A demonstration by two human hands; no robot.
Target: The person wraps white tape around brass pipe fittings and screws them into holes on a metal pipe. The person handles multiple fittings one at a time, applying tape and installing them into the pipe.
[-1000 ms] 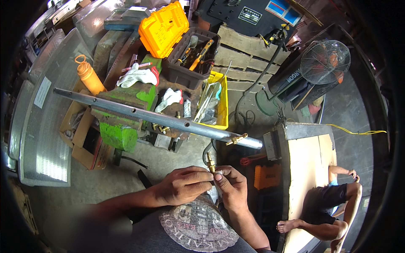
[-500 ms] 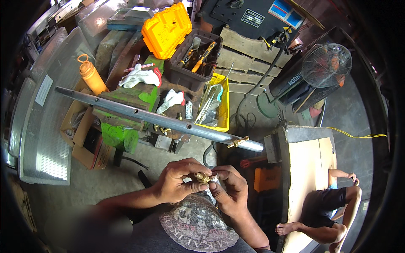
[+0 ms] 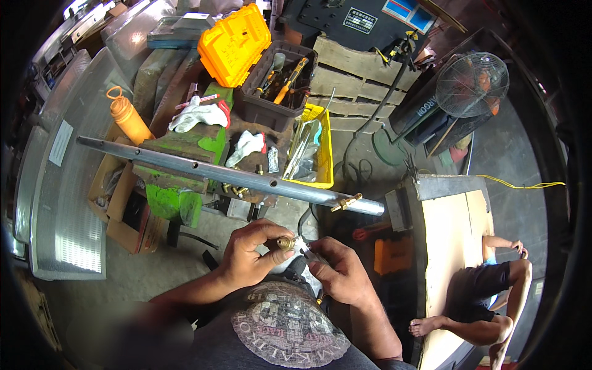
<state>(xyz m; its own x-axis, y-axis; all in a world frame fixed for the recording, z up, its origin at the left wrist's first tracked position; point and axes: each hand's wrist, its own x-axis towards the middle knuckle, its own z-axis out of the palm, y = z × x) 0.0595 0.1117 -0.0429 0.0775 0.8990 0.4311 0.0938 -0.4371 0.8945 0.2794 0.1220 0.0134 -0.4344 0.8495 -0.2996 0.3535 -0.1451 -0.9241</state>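
Observation:
My left hand (image 3: pixel 251 251) pinches a brass fitting (image 3: pixel 285 243) between thumb and fingertips, low in front of my shirt. Beside it my right hand (image 3: pixel 339 269) is closed on a thin white strip (image 3: pixel 301 247) that looks like thread seal tape. The strip runs to the fitting's end; whether it is wrapped on the threads cannot be made out. Ahead of both hands a long grey steel pipe (image 3: pixel 243 177) with holes along it lies across a green vise (image 3: pixel 174 196). Another brass fitting (image 3: pixel 346 202) sits in the pipe near its right end.
On the bench are white gloves (image 3: pixel 198 115), loose brass fittings (image 3: pixel 234 190), an orange bottle (image 3: pixel 131 119) and an open toolbox (image 3: pixel 265 111). A yellow basket (image 3: pixel 324 166) holds tools. At right, a person's bare legs (image 3: pixel 475 336) rest on a cardboard-topped table (image 3: pixel 441 246) below a fan (image 3: pixel 472 85).
My hands have moved slightly apart, the right one away from the fitting, with the white strip now showing between them. The view has shifted a little.

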